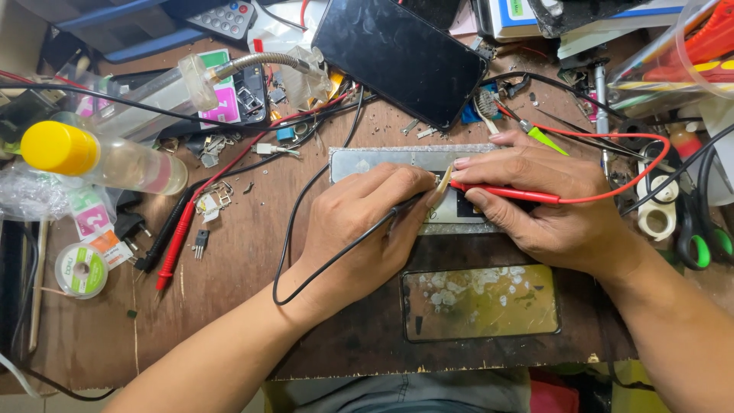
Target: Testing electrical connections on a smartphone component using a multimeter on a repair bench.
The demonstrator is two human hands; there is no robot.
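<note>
My left hand (359,222) pinches a thin black test probe (404,205) whose black lead loops down over my wrist. My right hand (547,203) grips a red test probe (508,193) with a red lead arcing off to the right. Both probe tips meet at a small pale flex part (443,183) lying on a grey metal plate (382,159). My hands cover most of the plate, so the part under the tips is largely hidden.
A dark phone (397,53) lies at the back. A glass screen panel (480,302) rests on the dark mat near me. A yellow-capped clear bottle (103,157), solder spool (80,269), spare red and black probes (174,237), tape roll (656,218) and green-handled scissors (699,245) crowd the sides.
</note>
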